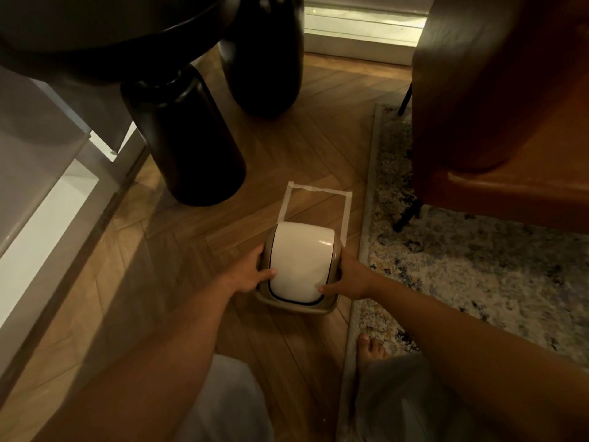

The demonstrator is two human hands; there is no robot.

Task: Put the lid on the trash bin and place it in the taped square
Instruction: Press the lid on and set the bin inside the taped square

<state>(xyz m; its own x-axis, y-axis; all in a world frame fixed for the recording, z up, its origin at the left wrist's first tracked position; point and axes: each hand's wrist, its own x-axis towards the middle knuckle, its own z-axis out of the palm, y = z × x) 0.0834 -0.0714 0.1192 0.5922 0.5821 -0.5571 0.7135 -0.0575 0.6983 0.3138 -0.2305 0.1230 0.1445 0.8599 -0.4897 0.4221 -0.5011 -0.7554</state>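
Note:
A small beige trash bin (293, 308) stands on the wood floor with its white domed swing lid (301, 261) seated on top. My left hand (248, 272) grips the bin's left side, thumb resting on the lid. On the right side my right hand (350, 277) holds the bin, thumb on the lid's near corner. The taped square (347, 207) of pale masking tape lies just beyond the bin. The bin covers the square's near edge, and most of the square lies bare behind it.
Two thick black table legs (191, 145) stand left and behind the square. A patterned rug (478, 266) borders it on the right, with a brown leather chair (510, 106) on thin black legs. White cabinets (41, 193) run along the left. My bare foot (371, 349) rests on the rug's edge.

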